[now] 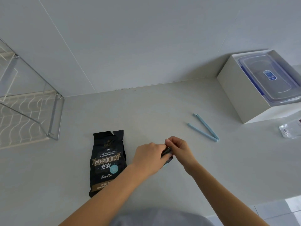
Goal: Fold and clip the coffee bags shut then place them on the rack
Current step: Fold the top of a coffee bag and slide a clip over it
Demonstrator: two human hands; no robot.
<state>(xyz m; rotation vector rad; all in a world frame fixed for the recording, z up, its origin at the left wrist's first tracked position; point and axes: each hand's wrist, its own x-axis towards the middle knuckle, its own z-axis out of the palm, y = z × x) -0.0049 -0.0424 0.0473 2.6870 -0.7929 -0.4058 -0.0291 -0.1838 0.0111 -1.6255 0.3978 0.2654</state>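
Observation:
A black coffee bag (107,162) lies flat on the grey counter, its torn top open, left of my hands. My left hand (149,158) and my right hand (178,149) both grip the top edge of a second black coffee bag (167,153), which is mostly hidden behind them. An open light-blue sealing clip (204,128) lies on the counter to the right of my hands. The metal wire rack (29,111) stands at the left against the wall.
A white box (241,95) holding a clear lidded container (268,79) sits at the back right. A small clear plastic packet (290,129) lies by the right edge. The counter's front edge runs at the lower right.

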